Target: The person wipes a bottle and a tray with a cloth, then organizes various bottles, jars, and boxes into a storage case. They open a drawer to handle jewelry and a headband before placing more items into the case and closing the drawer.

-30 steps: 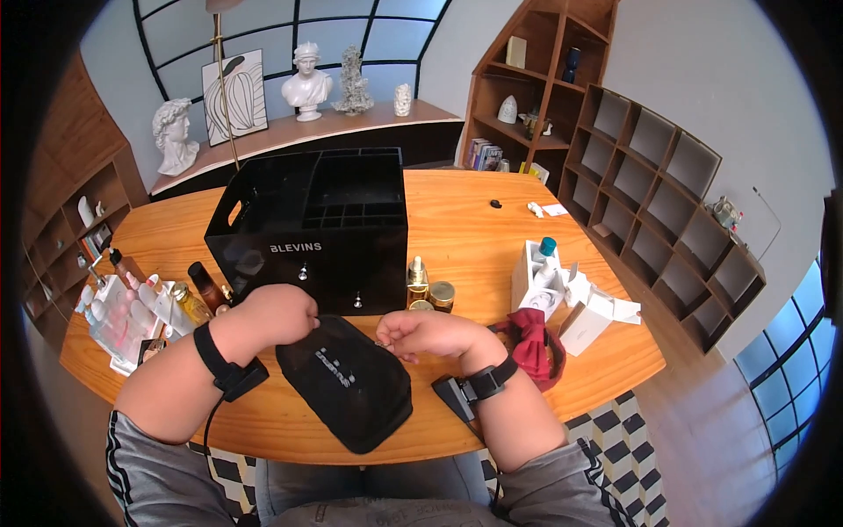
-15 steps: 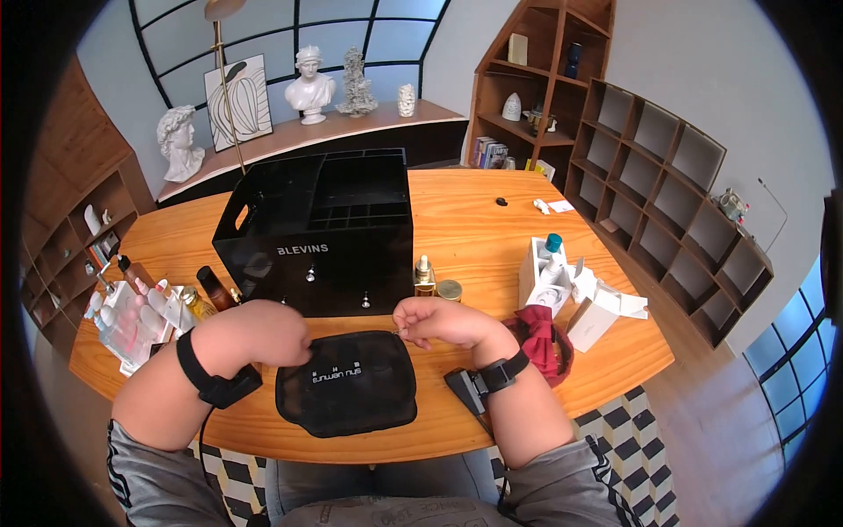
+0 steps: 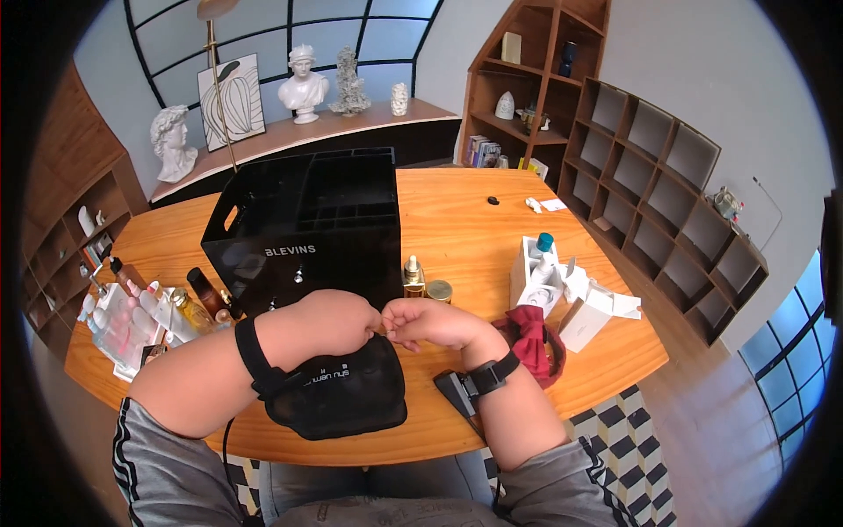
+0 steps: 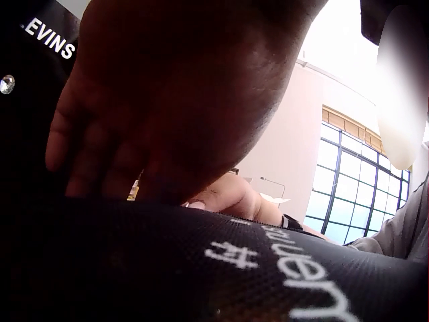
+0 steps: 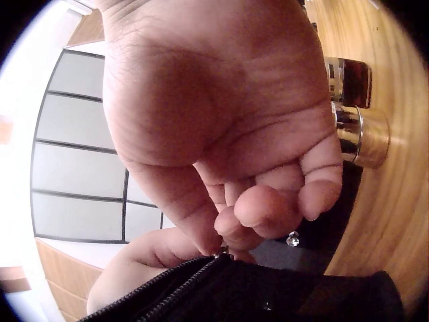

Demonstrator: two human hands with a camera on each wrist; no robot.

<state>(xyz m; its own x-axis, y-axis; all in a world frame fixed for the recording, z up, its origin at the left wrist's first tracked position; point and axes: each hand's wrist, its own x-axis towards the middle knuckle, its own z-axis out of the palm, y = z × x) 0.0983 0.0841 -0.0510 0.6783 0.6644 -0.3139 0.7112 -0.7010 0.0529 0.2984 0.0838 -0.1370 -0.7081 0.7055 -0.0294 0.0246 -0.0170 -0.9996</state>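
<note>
A black mesh zip pouch (image 3: 338,400) with white lettering lies at the table's front, partly covered by the left forearm. My left hand (image 3: 338,321) reaches across its top edge and grips the pouch beside the zip. Close against it, my right hand (image 3: 430,323) pinches the zipper pull at the pouch's upper right. In the right wrist view the zip's two rows of teeth (image 5: 161,292) stand apart on one side of the slider (image 5: 223,253). The left fingers (image 4: 94,161) point down behind the pouch's edge, their tips hidden in the left wrist view.
Right behind the hands stands a black organizer box (image 3: 299,237) marked BLEVINS. A dropper bottle (image 3: 414,277) and a gold-lidded jar (image 3: 440,292) are beside it. Cosmetic bottles (image 3: 132,307) crowd the left; a red bow headband (image 3: 531,342) and white boxes (image 3: 597,316) lie right.
My left hand has moved right from the pouch's upper left to beside the right hand. The pouch has turned from a slant to lie more level, while the right hand stays at the zip.
</note>
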